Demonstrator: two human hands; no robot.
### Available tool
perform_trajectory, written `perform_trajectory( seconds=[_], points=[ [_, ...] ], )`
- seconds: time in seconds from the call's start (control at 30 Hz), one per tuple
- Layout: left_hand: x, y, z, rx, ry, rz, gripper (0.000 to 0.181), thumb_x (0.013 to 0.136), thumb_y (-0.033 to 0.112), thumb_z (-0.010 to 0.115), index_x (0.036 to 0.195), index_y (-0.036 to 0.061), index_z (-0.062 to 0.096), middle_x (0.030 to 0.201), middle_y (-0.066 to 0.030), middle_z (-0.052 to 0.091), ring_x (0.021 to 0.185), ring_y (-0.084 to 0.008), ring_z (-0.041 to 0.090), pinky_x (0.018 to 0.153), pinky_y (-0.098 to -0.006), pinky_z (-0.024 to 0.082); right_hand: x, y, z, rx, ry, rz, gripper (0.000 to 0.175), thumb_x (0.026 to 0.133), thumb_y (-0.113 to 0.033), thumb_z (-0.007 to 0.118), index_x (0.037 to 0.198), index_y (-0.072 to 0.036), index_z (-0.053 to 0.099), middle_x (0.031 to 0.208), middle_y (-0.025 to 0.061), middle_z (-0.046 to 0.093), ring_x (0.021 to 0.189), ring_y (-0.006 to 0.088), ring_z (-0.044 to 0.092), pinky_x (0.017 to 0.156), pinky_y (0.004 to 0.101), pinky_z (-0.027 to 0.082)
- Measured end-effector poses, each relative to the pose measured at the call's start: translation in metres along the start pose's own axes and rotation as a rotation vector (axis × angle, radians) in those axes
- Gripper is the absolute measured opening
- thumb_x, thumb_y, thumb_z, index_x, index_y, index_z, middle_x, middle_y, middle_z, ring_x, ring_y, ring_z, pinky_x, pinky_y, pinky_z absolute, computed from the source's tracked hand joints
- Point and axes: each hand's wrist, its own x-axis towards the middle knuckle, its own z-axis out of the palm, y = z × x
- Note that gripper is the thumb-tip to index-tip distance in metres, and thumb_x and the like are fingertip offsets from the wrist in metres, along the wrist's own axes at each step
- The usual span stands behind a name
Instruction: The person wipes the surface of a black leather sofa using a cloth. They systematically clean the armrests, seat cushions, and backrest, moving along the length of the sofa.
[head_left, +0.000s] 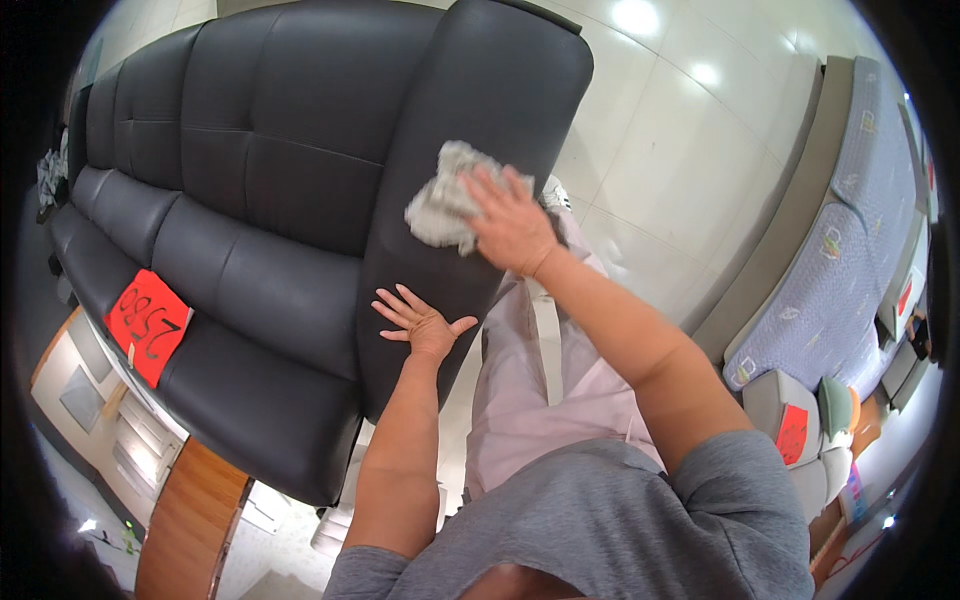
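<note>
A black leather sofa (300, 195) fills the left half of the view, its broad padded armrest (495, 82) running down in front of me. On top of that armrest lies a crumpled pale grey cloth (442, 206). My right hand (514, 221) presses on the cloth with its fingers spread; both look slightly blurred. Closer to me, my left hand (420, 322) rests on the armrest's leather with fingers apart and nothing in it.
A red sign (150, 322) with handwritten figures lies on the sofa seat. At right stands a bed with a patterned light-blue mattress (802, 255). Below it are grey upholstered seats (776, 405). A wooden tabletop (191, 517) sits at lower left. The floor is glossy tile (675, 135).
</note>
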Motion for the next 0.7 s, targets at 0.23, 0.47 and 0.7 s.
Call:
perform_trajectory(
  seconds=[0.23, 0.47, 0.7],
  points=[
    [0.005, -0.011, 0.009, 0.021, 0.051, 0.03, 0.167, 0.046, 0.074, 0.081, 0.144, -0.0004, -0.032, 0.149, -0.0317, -0.035, 0.138, -0.051, -0.032, 0.101, -0.0802, 0.001, 0.051, 0.09, -0.027, -0.14, 0.324, 0.374, 0.054, 0.076, -0.022, 0.065, 0.13, -0.02, 0.062, 0.15, 0.0147, 0.039, 0.142, 0.0351, 0.03, 0.113, 0.0603, 0.023],
    [0.004, -0.01, 0.004, -0.002, 0.07, 0.052, 0.166, 0.048, 0.072, 0.083, 0.144, 0.0011, -0.033, 0.15, -0.0303, -0.035, 0.139, -0.0501, -0.032, 0.102, -0.08, 0.004, 0.066, 0.114, -0.001, -0.026, 0.542, 0.585, 0.059, 0.081, -0.02, 0.061, 0.139, -0.017, 0.053, 0.154, 0.0209, 0.029, 0.143, 0.0443, 0.021, 0.114, 0.0599, 0.022],
    [-0.002, -0.011, -0.012, -0.042, 0.027, 0.078, 0.154, 0.059, 0.067, 0.082, 0.147, 0.0021, -0.027, 0.151, -0.0275, -0.034, 0.141, -0.0485, -0.03, 0.102, -0.0795, 0.007, 0.005, 0.02, 0.012, 0.369, 0.564, 0.634, 0.068, 0.08, 0.0, 0.052, 0.146, -0.004, 0.039, 0.15, 0.0362, 0.023, 0.14, 0.056, 0.018, 0.117, 0.0536, 0.021]
  ],
)
